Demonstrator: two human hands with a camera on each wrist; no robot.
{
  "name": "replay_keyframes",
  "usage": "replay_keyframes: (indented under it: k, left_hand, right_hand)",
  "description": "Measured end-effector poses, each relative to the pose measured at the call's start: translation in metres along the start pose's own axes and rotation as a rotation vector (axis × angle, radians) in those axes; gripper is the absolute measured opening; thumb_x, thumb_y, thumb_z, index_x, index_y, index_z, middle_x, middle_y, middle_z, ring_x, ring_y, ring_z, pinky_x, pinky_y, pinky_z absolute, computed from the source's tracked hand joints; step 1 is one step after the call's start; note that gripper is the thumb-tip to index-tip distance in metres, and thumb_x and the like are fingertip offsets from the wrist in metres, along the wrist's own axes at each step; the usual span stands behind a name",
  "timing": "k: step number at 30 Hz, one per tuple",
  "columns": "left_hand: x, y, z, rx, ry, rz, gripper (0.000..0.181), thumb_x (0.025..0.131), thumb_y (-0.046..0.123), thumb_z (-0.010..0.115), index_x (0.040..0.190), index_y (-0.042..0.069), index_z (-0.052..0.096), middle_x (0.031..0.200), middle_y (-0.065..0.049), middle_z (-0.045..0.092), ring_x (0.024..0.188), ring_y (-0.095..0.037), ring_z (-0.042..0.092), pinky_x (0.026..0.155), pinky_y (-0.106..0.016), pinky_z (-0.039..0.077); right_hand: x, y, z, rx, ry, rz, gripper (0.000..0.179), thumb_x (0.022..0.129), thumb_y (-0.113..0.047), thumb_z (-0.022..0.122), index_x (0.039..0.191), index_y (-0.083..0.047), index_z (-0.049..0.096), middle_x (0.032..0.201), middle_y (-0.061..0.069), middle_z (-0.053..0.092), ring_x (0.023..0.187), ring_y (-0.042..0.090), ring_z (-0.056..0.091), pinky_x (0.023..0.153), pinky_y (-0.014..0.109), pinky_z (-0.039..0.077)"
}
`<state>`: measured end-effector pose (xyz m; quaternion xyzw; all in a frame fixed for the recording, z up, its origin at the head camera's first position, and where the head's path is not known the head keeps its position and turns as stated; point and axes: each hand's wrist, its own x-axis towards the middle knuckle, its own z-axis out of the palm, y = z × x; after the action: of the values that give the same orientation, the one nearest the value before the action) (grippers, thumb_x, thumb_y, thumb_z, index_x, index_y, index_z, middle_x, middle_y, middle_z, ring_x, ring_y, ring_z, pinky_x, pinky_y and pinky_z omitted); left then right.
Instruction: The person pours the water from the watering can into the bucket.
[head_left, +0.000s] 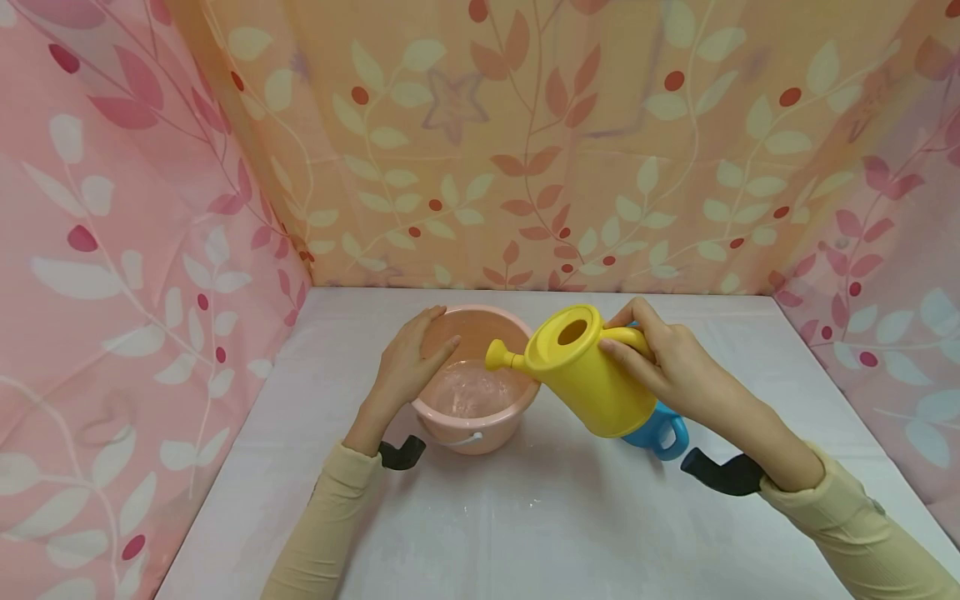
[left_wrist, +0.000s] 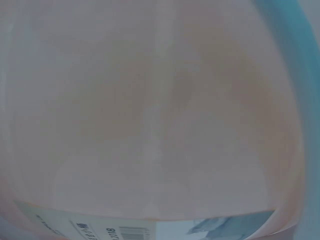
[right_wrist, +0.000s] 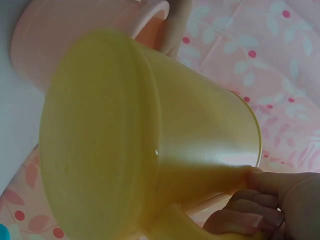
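A pale pink bucket stands upright with clear, rippled water at its bottom. My left hand grips its left rim, the thumb reaching over the inside. Close up in the left wrist view are the bucket's wall and a printed label with a barcode. My right hand holds a yellow watering can by its handle, raised and tilted left. Its spout head is over the bucket's right side. In the right wrist view the can's underside faces the camera, fingers curled round the handle.
A blue mug-like thing with a handle stands behind the can, mostly hidden by it. White cloth covers the table, with a few small drops in front of the bucket. Patterned curtains enclose the back and sides.
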<state>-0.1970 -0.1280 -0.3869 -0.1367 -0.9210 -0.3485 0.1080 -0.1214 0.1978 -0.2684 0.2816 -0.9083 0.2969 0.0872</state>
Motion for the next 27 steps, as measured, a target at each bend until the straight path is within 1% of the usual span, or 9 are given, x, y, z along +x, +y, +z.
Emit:
replay_keyframes:
  k: [8,15,27]
  left_hand:
    - [-0.0005,0.0014,-0.0008,0.000,0.006,0.007,0.058,0.091,0.045,0.054,0.139,0.015,0.042,0.143,-0.004,0.042,0.133,-0.025,0.036,0.105,-0.049,0.032]
    - [-0.0011,0.0016,-0.0006,0.001,0.000,-0.007,0.059,0.091,0.047,0.053,0.139,0.016,0.041,0.144,-0.004,0.041,0.133,-0.025,0.035,0.105,-0.050,0.031]
    - [-0.0009,0.0010,-0.0003,0.004,-0.003,-0.010,0.059,0.091,0.050,0.050,0.139,0.017,0.041,0.144,-0.004,0.041,0.134,-0.025,0.035,0.106,-0.050,0.031]
  right_hand:
    - [-0.0003,-0.0002,-0.0009,0.004,-0.009,0.015,0.022,0.092,-0.021,0.058,0.103,-0.008,0.044,0.074,-0.001,0.059,0.064,0.008,0.057,0.060,0.021,0.052]
    - [0.0000,-0.0007,-0.0011,0.004,-0.014,0.015,0.022,0.092,-0.022,0.058,0.103,-0.009,0.044,0.074,-0.001,0.059,0.064,0.007,0.057,0.060,0.021,0.052]
    - [0.0004,-0.0012,-0.0019,0.005,-0.022,0.028,0.022,0.092,-0.023,0.057,0.103,-0.009,0.044,0.073,-0.001,0.059,0.065,0.008,0.057,0.061,0.021,0.052]
